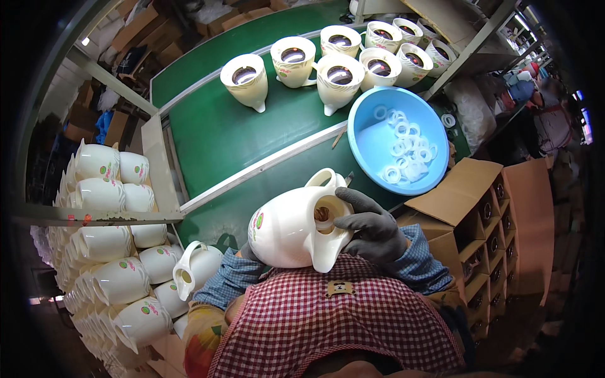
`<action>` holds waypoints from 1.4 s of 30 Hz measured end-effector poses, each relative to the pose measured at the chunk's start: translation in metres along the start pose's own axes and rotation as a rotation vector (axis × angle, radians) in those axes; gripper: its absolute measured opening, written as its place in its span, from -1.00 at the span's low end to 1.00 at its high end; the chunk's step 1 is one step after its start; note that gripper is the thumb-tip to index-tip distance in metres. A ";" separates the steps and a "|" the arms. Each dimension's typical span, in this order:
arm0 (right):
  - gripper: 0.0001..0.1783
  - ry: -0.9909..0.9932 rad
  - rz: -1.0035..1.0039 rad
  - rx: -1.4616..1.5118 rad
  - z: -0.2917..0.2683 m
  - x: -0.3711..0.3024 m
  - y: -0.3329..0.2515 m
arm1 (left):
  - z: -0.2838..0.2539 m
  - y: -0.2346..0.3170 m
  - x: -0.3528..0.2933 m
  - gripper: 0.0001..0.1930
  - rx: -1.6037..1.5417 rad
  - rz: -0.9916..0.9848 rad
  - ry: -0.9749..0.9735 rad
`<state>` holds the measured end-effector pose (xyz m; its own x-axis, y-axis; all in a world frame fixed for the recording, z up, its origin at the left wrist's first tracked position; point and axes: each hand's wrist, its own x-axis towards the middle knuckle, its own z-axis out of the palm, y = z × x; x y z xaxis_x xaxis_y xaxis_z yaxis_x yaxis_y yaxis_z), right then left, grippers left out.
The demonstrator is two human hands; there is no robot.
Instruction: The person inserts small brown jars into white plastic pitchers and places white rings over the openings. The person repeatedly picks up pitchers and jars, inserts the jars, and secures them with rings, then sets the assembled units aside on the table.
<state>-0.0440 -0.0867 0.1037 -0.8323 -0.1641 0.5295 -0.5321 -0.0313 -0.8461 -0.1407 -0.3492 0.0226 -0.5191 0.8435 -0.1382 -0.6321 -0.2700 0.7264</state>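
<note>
Red-checked apron [340,318] right under the lens, and just above it, centre frame, you've got the white jug [280,230] tipped on its side, mouth turned right, handle [322,176] up, spout [326,259] hanging low. Your gloved right hand [373,233] is clamped on the rim, fingers bent round the mouth's edge. Your left hand [248,252] is mostly behind the body; can't tell how firmly it's closed. Best bet here: let the left carry the weight, so the right can work at the mouth without twisting it, and keep that spout from knocking anything. Angling the mouth toward the light should help you see in.

Outward now: green table [220,220] beneath, blue basin [360,157] of pale rings [402,129] upper right of centre, upright cups [244,88] with dark openings across the top. Lower left, a loose jug [207,264] beside stacked jugs [104,194]; right side, an open cardboard box [463,189] with compartments.
</note>
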 end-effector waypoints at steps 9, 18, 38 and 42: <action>-0.47 0.026 0.002 0.013 -0.002 0.000 -0.002 | 0.001 0.006 0.008 -0.36 -0.015 -0.027 -0.029; -0.38 0.026 -0.007 -0.005 -0.009 -0.007 0.008 | -0.004 -0.002 0.013 -0.38 -0.073 -0.058 -0.023; -0.02 0.142 0.279 0.038 -0.028 -0.027 0.056 | -0.002 -0.006 -0.036 -0.16 -0.246 0.286 0.092; -0.02 0.125 0.292 -0.049 -0.028 -0.020 0.063 | -0.003 -0.014 -0.036 -0.31 -0.030 0.325 0.246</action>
<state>-0.0655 -0.0583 0.0417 -0.9619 -0.0365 0.2711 -0.2727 0.0476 -0.9609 -0.1146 -0.3773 0.0151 -0.8144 0.5768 -0.0641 -0.4269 -0.5205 0.7395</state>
